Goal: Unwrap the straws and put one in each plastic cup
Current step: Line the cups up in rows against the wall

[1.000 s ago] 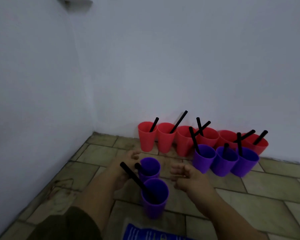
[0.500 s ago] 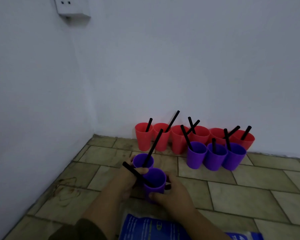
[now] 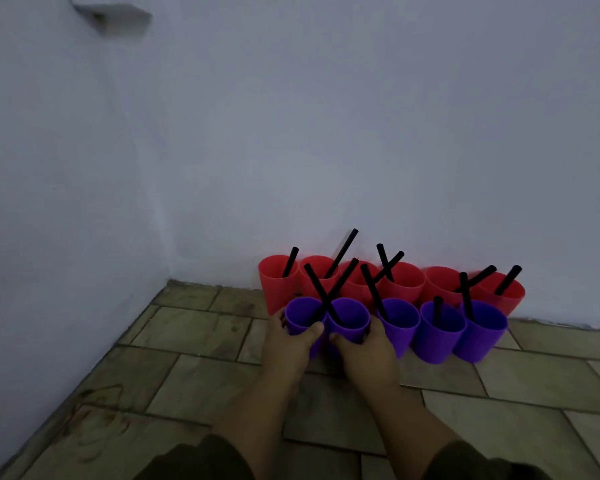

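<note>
A row of several red cups (image 3: 404, 282) stands against the back wall, each with a black straw. In front runs a row of purple cups. My left hand (image 3: 286, 344) grips the leftmost purple cup (image 3: 300, 315). My right hand (image 3: 364, 358) grips the purple cup beside it (image 3: 349, 318). The two black straws (image 3: 326, 296) in these cups cross each other. To the right, three more purple cups (image 3: 440, 327) hold straws. The held cups touch each other and sit in line with the others.
The cups stand on a tiled floor (image 3: 194, 341) in a corner between two pale walls. A white wall fitting (image 3: 115, 15) shows at the top left. My dark sleeves fill the bottom edge.
Both hands have carried the two purple cups forward from the near floor into the purple row beside the other three. The blue and white packet has left the view.
</note>
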